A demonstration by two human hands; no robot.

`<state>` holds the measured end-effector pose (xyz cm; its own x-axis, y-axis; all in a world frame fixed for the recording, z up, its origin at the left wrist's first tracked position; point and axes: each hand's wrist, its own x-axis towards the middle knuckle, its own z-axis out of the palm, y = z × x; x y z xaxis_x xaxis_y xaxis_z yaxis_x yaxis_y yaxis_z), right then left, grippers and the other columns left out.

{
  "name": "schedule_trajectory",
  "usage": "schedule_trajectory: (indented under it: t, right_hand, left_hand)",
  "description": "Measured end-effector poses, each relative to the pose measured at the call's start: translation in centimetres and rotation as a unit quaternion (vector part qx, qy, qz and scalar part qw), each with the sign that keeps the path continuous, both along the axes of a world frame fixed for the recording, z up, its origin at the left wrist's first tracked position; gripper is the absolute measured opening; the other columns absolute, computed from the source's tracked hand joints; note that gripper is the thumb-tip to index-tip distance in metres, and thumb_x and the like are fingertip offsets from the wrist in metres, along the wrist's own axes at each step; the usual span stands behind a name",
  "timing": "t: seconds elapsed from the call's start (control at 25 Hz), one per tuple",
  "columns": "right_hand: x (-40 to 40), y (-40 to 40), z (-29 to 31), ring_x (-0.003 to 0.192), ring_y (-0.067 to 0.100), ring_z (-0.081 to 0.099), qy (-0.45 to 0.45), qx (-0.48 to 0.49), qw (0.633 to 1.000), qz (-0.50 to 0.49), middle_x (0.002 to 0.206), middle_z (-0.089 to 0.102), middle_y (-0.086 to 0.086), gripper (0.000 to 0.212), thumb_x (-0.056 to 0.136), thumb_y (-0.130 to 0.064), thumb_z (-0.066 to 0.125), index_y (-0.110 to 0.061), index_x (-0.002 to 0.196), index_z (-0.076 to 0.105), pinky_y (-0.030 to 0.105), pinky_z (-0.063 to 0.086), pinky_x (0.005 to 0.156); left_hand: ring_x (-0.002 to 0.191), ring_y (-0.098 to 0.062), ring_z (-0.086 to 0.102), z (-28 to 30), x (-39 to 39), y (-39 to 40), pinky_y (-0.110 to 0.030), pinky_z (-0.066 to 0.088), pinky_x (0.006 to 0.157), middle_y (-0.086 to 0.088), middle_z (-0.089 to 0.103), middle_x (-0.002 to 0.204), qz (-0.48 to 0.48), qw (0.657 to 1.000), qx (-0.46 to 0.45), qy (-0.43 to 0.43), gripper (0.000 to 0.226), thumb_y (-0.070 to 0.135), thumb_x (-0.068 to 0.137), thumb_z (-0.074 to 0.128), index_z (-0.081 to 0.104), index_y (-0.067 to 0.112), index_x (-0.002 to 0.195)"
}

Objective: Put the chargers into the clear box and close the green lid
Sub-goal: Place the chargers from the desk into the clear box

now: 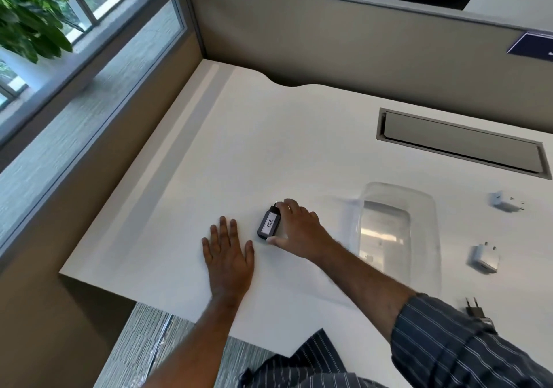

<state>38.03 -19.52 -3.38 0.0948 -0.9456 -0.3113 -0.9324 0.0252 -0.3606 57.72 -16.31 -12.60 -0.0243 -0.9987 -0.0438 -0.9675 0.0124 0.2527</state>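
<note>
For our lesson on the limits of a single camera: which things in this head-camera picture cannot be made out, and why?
- Green lid: not seen anywhere in the head view.
- Black plug: its body is hidden behind the striped sleeve.
- Far white charger: blurred, shape unclear.
- Right hand on the black charger: grip unclear, fingers cover its far side.
- Clear box: contents unclear through glare.

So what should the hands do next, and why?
Probably lift the black charger and carry it right into the clear box. The right hand already grips it on the desk, and the box looks open and empty.
</note>
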Motion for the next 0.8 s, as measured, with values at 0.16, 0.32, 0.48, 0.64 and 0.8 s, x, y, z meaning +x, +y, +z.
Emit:
schedule_trajectory:
  t: [0.16, 0.32, 0.48, 0.64, 0.8]
  right_hand:
    - [1.1, -1.2, -1.2, 0.127, 0.032, 0.047, 0.013, 0.015, 1.0, -0.024, 0.149, 0.038, 0.009, 0.109, 0.066, -0.073, 0.071, -0.014, 0.147, 0.028, 0.048, 0.042, 0.097]
    - [1.5, -1.7, -1.9, 0.126, 0.03, 0.047, 0.013, 0.016, 0.999, -0.03, 0.142, 0.045, 0.006, 0.112, 0.063, -0.075, 0.071, -0.013, 0.145, 0.03, 0.047, 0.045, 0.095]
    - [1.1, -1.9, -1.8, 0.126, 0.028, 0.047, 0.005, 0.004, 1.0, -0.027, 0.141, 0.046, 0.004, 0.112, 0.063, -0.073, 0.071, -0.013, 0.147, 0.03, 0.046, 0.046, 0.096]
    - [0.4, -1.5, -1.4, 0.123, 0.027, 0.048, -0.008, -0.005, 1.0, -0.018, 0.138, 0.048, 0.004, 0.112, 0.062, -0.066, 0.075, -0.013, 0.148, 0.028, 0.044, 0.048, 0.095]
    - [-0.5, -0.5, 0.0, 0.125, 0.026, 0.047, -0.033, -0.03, 0.999, -0.02, 0.141, 0.047, 0.002, 0.112, 0.062, -0.062, 0.077, -0.014, 0.15, 0.027, 0.043, 0.047, 0.098]
  left_hand:
    - [0.16, -0.032, 0.015, -0.3, 0.1, -0.1, -0.055, 0.013, 0.129, -0.01, 0.016, 0.173, -0.001, 1.0, -0.001, -0.001, 0.07, 0.047, 0.103, 0.036, 0.022, 0.015, 0.163]
    - [0.16, -0.031, 0.014, -0.2, 0.2, -0.1, -0.054, 0.012, 0.129, -0.009, 0.015, 0.173, 0.002, 1.0, 0.006, 0.001, 0.07, 0.046, 0.103, 0.036, 0.021, 0.015, 0.163]
    - [0.161, -0.03, 0.011, -0.2, 0.2, -0.2, -0.055, 0.012, 0.129, -0.008, 0.014, 0.174, -0.001, 1.0, 0.013, 0.009, 0.069, 0.046, 0.103, 0.036, 0.02, 0.016, 0.163]
    - [0.16, -0.031, 0.014, -0.1, 0.2, -0.1, -0.055, 0.013, 0.129, -0.009, 0.016, 0.173, -0.004, 1.0, 0.01, 0.008, 0.069, 0.046, 0.103, 0.037, 0.022, 0.015, 0.163]
    - [0.16, -0.032, 0.014, 0.0, 0.1, 0.0, -0.055, 0.012, 0.129, -0.01, 0.017, 0.173, -0.005, 1.0, 0.009, 0.01, 0.07, 0.047, 0.102, 0.037, 0.023, 0.015, 0.163]
